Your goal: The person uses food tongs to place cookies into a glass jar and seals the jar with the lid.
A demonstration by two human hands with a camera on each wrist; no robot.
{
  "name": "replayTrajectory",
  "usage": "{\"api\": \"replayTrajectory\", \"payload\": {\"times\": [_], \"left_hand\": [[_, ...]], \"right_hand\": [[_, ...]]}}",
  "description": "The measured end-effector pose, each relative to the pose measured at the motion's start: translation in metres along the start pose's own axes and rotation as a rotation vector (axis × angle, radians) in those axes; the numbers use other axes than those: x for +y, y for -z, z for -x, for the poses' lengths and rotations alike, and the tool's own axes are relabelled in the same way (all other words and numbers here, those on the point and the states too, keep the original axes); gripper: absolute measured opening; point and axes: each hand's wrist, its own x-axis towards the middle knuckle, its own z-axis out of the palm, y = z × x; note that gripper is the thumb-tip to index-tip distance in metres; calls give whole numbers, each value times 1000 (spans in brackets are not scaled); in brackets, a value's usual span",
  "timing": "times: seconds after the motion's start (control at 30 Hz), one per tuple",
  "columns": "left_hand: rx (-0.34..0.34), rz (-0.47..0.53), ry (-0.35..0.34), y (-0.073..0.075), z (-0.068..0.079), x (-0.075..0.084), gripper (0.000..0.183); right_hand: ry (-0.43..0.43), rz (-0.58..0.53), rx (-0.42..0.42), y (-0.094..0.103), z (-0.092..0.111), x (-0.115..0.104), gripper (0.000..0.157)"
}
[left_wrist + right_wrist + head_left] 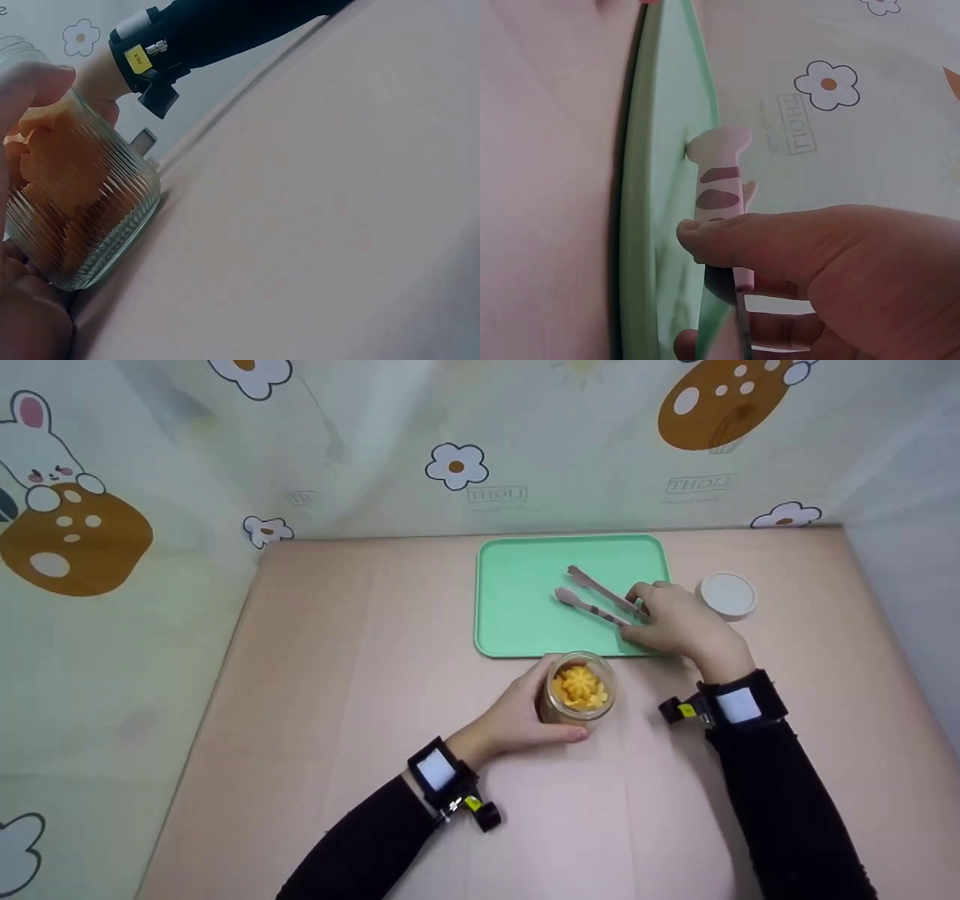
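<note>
My left hand (529, 709) grips a ribbed glass jar (112, 217) around its side, thumb at the front. Orange-yellow, flower-like pieces (580, 687) fill the lidless jar. The jar stands on the table just in front of a green tray (517, 622). Over the tray's right part, my right hand (675, 622) holds a pair of pale pink tongs (718, 199) between thumb and fingers. The two paw-shaped ends of the tongs point left and are spread apart, with nothing between them.
A round white lid (727, 595) lies on the table right of the tray, close to my right hand. The pale pink table (337, 660) ends at a patterned curtain (360, 450) behind the tray, and hanging cloth also borders both sides.
</note>
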Motion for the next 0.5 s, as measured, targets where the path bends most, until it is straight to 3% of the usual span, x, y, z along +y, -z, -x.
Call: {"api": "replayTrajectory", "payload": {"times": [0.17,0.5], "left_hand": [[-2,-9,6,0,0,0,91],[2,-19,23,0,1,1,91]], "right_hand": [[-11,-14,1,0,0,3,46],[-36,-105,10,16,6,12,57]]}}
